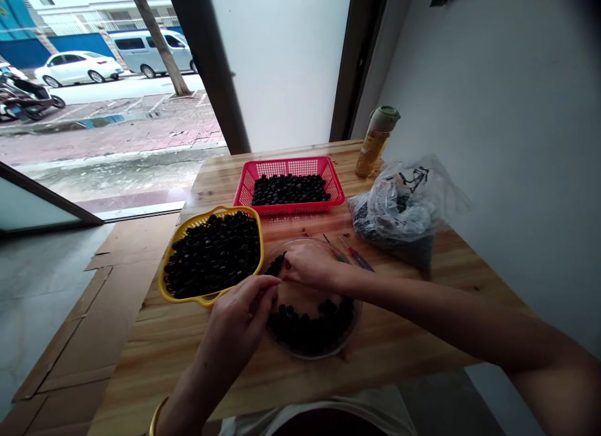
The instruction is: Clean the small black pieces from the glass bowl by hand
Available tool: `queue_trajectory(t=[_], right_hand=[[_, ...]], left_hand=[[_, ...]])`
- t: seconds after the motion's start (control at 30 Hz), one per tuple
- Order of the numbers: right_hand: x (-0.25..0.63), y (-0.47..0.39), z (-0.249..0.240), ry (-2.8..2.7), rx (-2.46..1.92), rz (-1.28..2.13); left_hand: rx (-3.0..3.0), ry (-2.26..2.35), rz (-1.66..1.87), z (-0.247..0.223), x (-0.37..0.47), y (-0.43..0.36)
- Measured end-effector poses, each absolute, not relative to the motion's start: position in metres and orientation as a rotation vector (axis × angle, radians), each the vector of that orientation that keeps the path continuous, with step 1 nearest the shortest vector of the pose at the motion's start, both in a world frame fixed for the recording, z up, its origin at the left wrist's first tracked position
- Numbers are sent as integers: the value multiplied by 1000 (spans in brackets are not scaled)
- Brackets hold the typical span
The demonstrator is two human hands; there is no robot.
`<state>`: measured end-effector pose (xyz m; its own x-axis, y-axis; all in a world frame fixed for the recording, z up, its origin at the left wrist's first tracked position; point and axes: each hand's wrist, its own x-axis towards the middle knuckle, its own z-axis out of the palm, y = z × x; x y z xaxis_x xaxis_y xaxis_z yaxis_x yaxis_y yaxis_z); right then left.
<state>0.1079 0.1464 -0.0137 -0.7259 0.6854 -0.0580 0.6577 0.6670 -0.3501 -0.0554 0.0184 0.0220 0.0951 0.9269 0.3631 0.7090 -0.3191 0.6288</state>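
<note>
Over the left side of a round clear tray [359, 314] is my left hand [248, 304], its thumb and fingertips pinched together on something too small to make out. My right hand [307, 265] reaches across the tray's far part, fingers bent down and closed near a few black pieces [276, 265]; what it holds is hidden. Many black pieces [310, 329] lie along the tray's near side. A yellow basket [168, 260] heaped with black pieces stands left of the tray. Behind it, a red basket [291, 208] holds more of them.
A plastic bag [404, 204] of dark pieces sits on the wooden table [188, 361] at the right, with a bottle [375, 141] behind it. A screwdriver [357, 255] and another thin tool lie beside the tray, near my right forearm.
</note>
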Motion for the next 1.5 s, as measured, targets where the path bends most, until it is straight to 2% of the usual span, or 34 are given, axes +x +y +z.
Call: queue_trajectory(t=[0.1,0.3,0.47,0.6,0.8,0.97,1.07,1.27,1.5], right_hand=[[104,142,-8,-2817,-1138,573],[100,127,-17,-2886,-885,744],[89,127,-26,-2837,-892,800],[109,127,-14,-2665,-955,852],[177,126,18,-2252,-1116,1001],[203,102,21,-1690,-1024,1490],[206,86,17,-1495,-970,1594],[205,73,2,-1270,-909,1677],[202,63,-15,-1323,-927,1725]], left_hand=[[2125,1660,1028,24,-57,18],[2123,1686,1033,29,-62,15],[2159,1666,1022,30,-59,11],[2240,1638,979,25,-54,10],[2396,1727,146,14,-34,41],[2430,1746,-77,-1,-16,77],[2420,1797,-147,-11,-13,87],[2363,1868,-30,-19,-17,89],[2211,1743,472,9,-7,48]])
